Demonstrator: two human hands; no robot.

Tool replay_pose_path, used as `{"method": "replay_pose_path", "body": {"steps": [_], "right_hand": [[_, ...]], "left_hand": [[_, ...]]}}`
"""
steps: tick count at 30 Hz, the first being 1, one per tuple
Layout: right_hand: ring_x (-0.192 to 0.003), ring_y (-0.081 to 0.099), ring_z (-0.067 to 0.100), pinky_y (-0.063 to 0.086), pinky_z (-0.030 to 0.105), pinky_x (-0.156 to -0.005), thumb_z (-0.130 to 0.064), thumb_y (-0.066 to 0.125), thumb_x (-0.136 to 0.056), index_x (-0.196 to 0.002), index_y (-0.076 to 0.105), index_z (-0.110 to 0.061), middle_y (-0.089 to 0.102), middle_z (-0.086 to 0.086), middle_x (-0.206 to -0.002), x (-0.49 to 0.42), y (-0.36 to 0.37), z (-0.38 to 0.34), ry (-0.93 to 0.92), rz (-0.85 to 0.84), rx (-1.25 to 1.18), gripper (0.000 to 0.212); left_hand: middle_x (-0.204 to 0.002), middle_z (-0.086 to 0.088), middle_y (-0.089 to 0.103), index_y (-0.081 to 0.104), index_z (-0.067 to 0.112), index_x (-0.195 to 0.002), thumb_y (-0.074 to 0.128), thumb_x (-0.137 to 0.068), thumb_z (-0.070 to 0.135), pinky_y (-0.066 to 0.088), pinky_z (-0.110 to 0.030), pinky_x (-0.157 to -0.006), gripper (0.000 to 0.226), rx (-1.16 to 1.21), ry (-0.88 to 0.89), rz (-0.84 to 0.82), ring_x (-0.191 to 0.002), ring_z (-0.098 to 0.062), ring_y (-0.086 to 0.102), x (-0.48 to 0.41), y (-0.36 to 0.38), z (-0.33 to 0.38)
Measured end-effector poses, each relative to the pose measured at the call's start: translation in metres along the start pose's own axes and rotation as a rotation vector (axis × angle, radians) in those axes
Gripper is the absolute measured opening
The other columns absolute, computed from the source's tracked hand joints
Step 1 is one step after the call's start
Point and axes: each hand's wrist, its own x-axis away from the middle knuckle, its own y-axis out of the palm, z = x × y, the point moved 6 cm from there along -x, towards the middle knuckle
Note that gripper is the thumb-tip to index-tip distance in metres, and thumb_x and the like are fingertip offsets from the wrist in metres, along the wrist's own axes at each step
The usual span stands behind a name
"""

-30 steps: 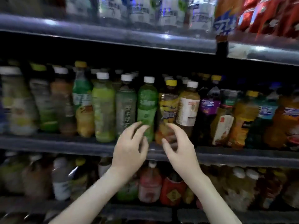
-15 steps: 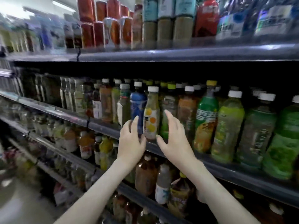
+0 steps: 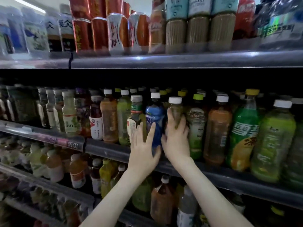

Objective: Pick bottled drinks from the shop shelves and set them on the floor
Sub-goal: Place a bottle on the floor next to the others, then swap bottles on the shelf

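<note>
L hand (image 3: 144, 149) lies w/ straight, slightly spread fingers against blue bottle (image 3: 155, 114) on mid shelf (image 3: 105, 151), R hand (image 3: 177, 138) fingers curled round adjacent white-capped bottle (image 3: 176, 110).

Left hand (image 3: 144, 151) now against blue bottle (image 3: 155, 114), right hand (image 3: 177, 141) seemingly round white-capped bottle (image 3: 175, 108).
</note>
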Motion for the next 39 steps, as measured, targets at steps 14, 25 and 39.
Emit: {"method": "replay_pose_path", "body": {"steps": [14,25,39], "right_hand": [[-0.137,0.030,0.033,0.043,0.037,-0.105,-0.013,0.060,-0.094,-0.141,0.022,-0.041,0.018,0.007,-0.142,0.057,-0.071,-0.017,-0.425,0.433,-0.189,0.066],[-0.135,0.015,-0.013,0.028,0.006,-0.104,-0.048,0.058,-0.089,-0.148,0.002,-0.054,0.014,-0.021,-0.144,0.155,-0.153,0.101,-0.200,-0.023,-0.248,0.082],[-0.086,0.065,-0.006,0.048,0.009,-0.068,-0.055,0.067,-0.076,-0.098,0.060,-0.056,0.070,-0.023,-0.094,0.372,-0.367,0.327,0.639,-0.070,-0.407,0.024]], "left_hand": [[-0.146,0.016,0.025,0.023,0.008,-0.148,0.063,-0.089,0.016,0.028,-0.016,-0.111,0.072,0.477,-0.033,0.171,-0.135,0.004,0.027,0.017,0.011,0.055],[-0.104,0.008,0.053,0.049,0.022,-0.125,0.080,-0.072,0.028,0.045,-0.010,-0.072,0.062,0.620,0.103,-0.338,-0.090,-0.003,0.055,0.104,0.050,0.168],[-0.097,0.021,0.053,0.035,0.050,-0.097,0.064,-0.063,0.054,0.042,-0.009,-0.062,0.045,0.729,0.006,-1.000,-0.088,0.013,0.052,0.301,0.170,0.445]]}}
